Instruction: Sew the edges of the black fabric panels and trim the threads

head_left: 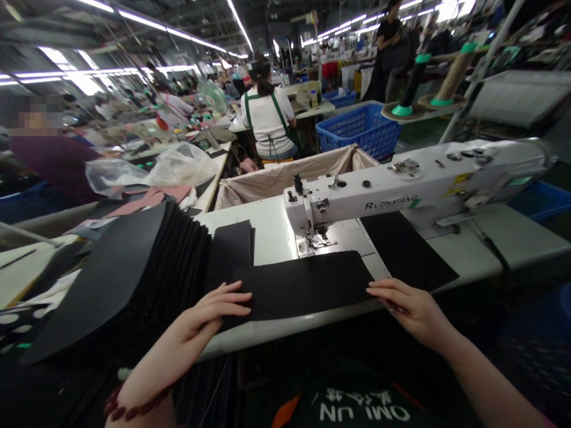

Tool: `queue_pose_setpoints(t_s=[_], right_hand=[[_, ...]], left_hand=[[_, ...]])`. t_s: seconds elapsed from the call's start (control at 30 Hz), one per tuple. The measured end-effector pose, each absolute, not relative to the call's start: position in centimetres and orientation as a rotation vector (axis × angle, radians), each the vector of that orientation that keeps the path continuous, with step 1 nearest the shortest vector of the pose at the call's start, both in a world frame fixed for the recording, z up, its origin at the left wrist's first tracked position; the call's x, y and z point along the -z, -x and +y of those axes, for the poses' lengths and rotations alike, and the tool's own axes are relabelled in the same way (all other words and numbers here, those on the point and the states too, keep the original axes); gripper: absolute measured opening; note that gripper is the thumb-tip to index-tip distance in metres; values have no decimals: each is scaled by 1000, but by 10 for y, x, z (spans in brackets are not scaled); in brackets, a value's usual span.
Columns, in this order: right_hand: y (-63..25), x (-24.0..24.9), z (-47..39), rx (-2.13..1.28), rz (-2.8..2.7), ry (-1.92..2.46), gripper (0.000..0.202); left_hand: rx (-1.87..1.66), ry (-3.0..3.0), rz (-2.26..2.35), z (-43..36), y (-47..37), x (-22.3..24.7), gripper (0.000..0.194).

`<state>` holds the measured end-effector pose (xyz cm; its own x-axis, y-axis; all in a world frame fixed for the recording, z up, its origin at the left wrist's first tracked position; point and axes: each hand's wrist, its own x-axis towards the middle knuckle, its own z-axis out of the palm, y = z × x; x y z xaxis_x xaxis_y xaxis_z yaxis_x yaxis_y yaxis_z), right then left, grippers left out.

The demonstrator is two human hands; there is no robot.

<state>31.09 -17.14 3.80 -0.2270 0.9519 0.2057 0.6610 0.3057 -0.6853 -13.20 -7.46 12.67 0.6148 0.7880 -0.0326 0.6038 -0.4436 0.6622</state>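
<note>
A black fabric panel (307, 282) lies in front of the needle area of a white sewing machine (375, 193). Fingers stretched out, my left hand (218, 312) rests flat on the panel's left end. At the panel's right end, my right hand (405, 306) has its fingertips closed on the edge, the thumb partly hidden beneath. Left of the machine head is a smaller black piece (232, 246), partly covered by the front panel. Another black panel (404, 249) lies under the machine arm, on the right of the table.
A tall stack of black panels (116, 267) leans at my left. Behind the table (272, 232) hangs a beige cloth-lined bin (267, 181), with a blue basket (359, 128) beyond. Thread cones (455, 74) stand at the upper right. A person in a white top (270, 116) sits ahead.
</note>
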Motion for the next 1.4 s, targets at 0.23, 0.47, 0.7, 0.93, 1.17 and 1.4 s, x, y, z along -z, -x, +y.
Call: queue_pose_setpoints(t_s=[0.23, 0.47, 0.7, 0.93, 1.17, 1.4], right_hand=[[-314, -1, -193, -732, -1667, 1626, 25], [-319, -4, -200, -647, -1472, 1925, 26], [-306, -2, -220, -704, -1437, 1999, 25], [-288, -3, -218, -797, -1571, 2060, 20], [-286, -5, -208, -713, -1729, 2058, 21], [-282, 2, -199, -729, -1786, 2045, 18]], left_hand=[[-295, -2178, 1171, -92, 61, -59, 27], [-318, -2435, 911, -110, -87, -25, 50], [-420, -2328, 816, -101, -126, -2, 12], [-558, -1925, 837, -91, -115, -5, 13], [-507, -1870, 838, -93, -114, -10, 15], [-495, -1770, 824, -95, -114, -13, 24]])
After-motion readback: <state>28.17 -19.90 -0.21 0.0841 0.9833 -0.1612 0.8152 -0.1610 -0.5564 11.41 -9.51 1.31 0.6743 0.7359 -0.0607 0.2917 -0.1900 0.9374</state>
